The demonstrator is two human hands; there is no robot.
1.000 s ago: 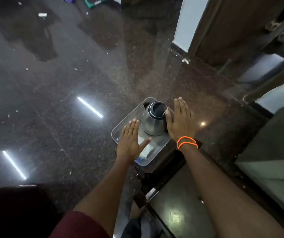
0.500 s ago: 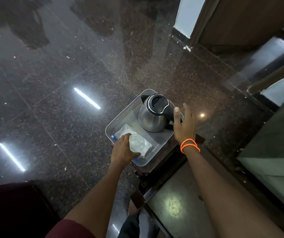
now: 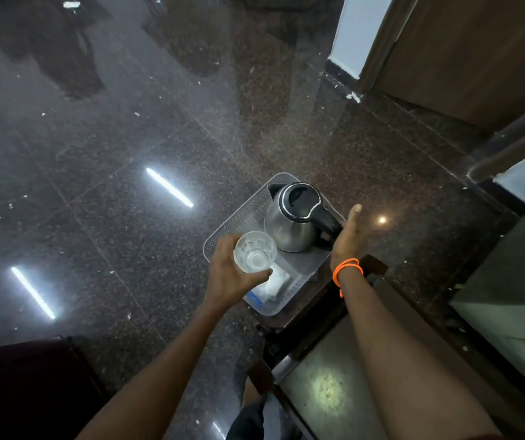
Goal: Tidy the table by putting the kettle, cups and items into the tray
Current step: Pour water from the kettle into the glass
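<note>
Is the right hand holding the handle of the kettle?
No, the right hand is open beside the kettle, not closed on its black handle.

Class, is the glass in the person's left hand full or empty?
Empty: the glass in the left hand shows its clear bottom, no liquid visible.

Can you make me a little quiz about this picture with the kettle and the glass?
1. True or false: the kettle stands inside the tray.
2. Which hand holds the clear glass? A) left hand B) right hand C) neither
3. Fill in: the wristband on the right wrist is ____.

Key: 1 true. 2 A; the right hand is open beside the kettle's handle. 3 orange.
</note>
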